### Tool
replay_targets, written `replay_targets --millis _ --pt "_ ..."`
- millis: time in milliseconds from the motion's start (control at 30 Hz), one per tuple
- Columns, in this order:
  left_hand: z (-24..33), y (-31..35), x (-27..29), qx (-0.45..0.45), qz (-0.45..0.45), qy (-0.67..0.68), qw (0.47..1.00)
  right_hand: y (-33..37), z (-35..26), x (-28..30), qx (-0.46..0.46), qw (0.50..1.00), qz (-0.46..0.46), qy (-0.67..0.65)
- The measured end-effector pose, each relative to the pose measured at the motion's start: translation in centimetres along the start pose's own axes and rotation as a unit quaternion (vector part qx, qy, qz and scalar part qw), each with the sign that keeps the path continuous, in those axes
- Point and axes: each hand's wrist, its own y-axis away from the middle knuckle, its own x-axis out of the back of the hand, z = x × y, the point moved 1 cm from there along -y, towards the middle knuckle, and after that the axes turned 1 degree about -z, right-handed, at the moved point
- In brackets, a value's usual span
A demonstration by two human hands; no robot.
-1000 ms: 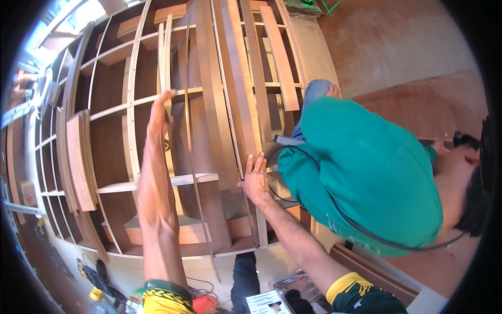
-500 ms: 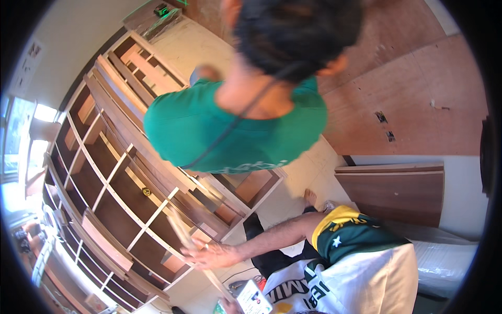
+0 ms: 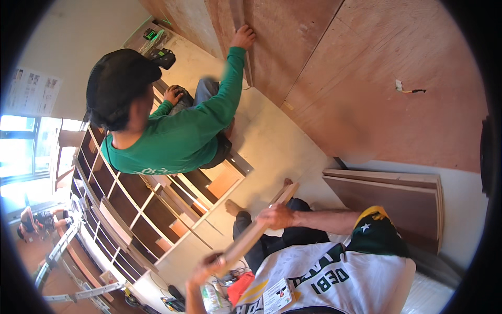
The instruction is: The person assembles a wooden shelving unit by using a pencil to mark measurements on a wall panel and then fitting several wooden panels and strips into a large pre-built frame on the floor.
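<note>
A long narrow wooden strip [image 3: 250,235] slants across the space before my body, its far end pointing up and to the right. My right hand [image 3: 277,215] is closed around it near its upper part. At the lower end of the strip is my left hand [image 3: 205,268], with its fingers wrapped around the wood. Farther off and to the left, a co-worker in a green shirt [image 3: 183,133] and dark cap crouches. One of the co-worker's hands [image 3: 243,37] rests on an upright board at the wood-panelled wall [image 3: 324,89]; the other is by the knee.
A wooden grid frame [image 3: 128,201] with loose boards on it lies to the left. Brown panels [image 3: 384,206] lean against the wall at right. A ladder [image 3: 57,251] stands at far left, with another person near it. Tools and bags [image 3: 212,295] lie on the floor by my left arm.
The wooden strip has swung rightward, from over the grid frame to in front of my legs. The co-worker now appears farther left, turned sideways, with an arm stretched to the wall.
</note>
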Motion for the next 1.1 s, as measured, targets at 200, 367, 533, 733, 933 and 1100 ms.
replay_targets --millis 200,367,533,733,933,1100 --pt "13.9 -13.9 -3.5 -0.255 -0.003 0.331 0.909 6.5 8.1 10.0 -0.177 0.959 0.216 0.048" --pt "17.9 -29.4 -16.8 -0.305 0.016 0.076 0.949 8.3 13.4 13.7 -0.375 0.89 0.253 0.054" --pt "22.1 -45.2 -22.7 -0.315 -0.144 0.251 0.904 7.6 20.8 14.1 -0.44 0.86 0.255 0.042" --pt "23.8 -62.8 -20.3 -0.27 -0.044 0.329 0.904 6.2 36.8 10.6 -0.476 0.855 0.198 -0.048" --pt "23.6 -78.0 -12.3 -0.27 0.218 0.215 0.913 5.7 53.3 2.4 -0.502 0.834 0.156 0.165" --pt "27.2 -90.3 -5.5 -0.306 0.323 0.093 0.891 3.8 65.9 -4.2 -0.548 0.811 0.105 0.174"
